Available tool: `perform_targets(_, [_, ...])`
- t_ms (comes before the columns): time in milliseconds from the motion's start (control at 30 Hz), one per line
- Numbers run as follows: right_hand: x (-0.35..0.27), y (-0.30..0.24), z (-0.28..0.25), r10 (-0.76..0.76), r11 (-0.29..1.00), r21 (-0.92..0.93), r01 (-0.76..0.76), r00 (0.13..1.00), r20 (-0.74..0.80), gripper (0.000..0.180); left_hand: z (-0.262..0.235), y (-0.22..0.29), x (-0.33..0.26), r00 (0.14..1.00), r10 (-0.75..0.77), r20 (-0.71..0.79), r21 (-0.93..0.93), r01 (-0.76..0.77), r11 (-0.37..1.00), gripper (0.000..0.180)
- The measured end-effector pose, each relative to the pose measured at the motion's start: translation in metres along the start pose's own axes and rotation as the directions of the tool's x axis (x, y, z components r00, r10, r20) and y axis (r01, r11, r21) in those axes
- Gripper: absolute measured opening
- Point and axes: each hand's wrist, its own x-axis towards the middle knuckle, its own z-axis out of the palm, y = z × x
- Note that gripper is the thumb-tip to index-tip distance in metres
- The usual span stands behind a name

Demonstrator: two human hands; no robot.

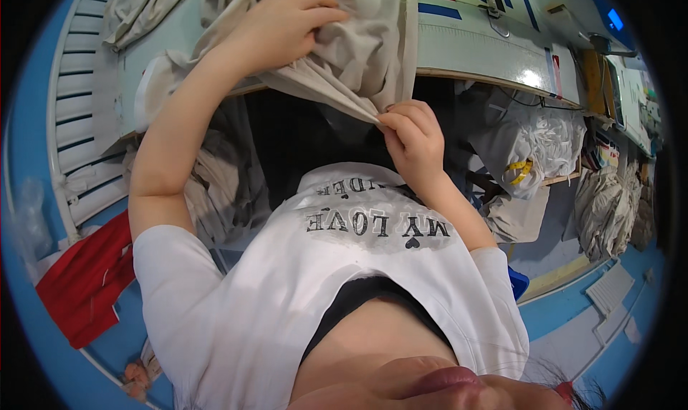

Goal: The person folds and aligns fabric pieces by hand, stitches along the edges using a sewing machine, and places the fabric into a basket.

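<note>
Left hand [287, 27]: I see fingers curled, gripping beige cloth [358, 52] on the far table edge [487, 77].
Right hand [412, 141]: fingertips pinching the cloth's hanging corner, nearer me.
Risk: I judge the thin pinch may slip, dropping cloth toward piled fabric [222, 188] below.

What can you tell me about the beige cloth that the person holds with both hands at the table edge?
The beige cloth looks like soft, thin woven fabric, plain and without print, much creased and folded. It lies bunched on the pale work table and hangs over the table's front edge. The left hand presses and grips it from above on the table top. The right hand pinches its lower hanging corner between the fingertips, pulling that part into a taut point. More fabric of the same colour lies heaped farther back on the table.
</note>
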Motion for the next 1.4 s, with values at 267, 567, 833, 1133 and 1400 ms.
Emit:
perform_targets(267, [-0.012,-0.006,0.002,0.076,0.995,0.074,-0.073,0.996,-0.042,0.024,-0.022,0.021,0.003,0.948,0.296,-0.119,0.209,-0.267,0.941,0.037])
perform_targets(567, [-0.018,-0.005,-0.005,0.232,0.958,0.184,-0.222,0.972,-0.037,0.016,-0.004,0.023,0.0,0.958,0.281,-0.053,0.016,-0.281,0.96,0.035])
perform_targets(833, [-0.005,-0.018,-0.032,0.176,0.973,0.158,-0.17,0.984,-0.024,0.015,0.03,0.045,0.055,0.997,-0.01,-0.073,-0.05,0.006,0.999,0.028])
perform_targets(1133, [0.003,-0.02,-0.041,0.079,0.99,0.122,-0.076,0.997,-0.017,0.02,0.036,0.045,0.088,0.976,-0.197,-0.095,0.062,0.204,0.977,0.026])
perform_targets(1400, [0.003,-0.015,-0.045,0.052,0.994,0.095,-0.054,0.998,0.022,0.021,0.027,0.064,0.088,0.946,-0.313,0.09,0.088,0.305,0.948,0.031])
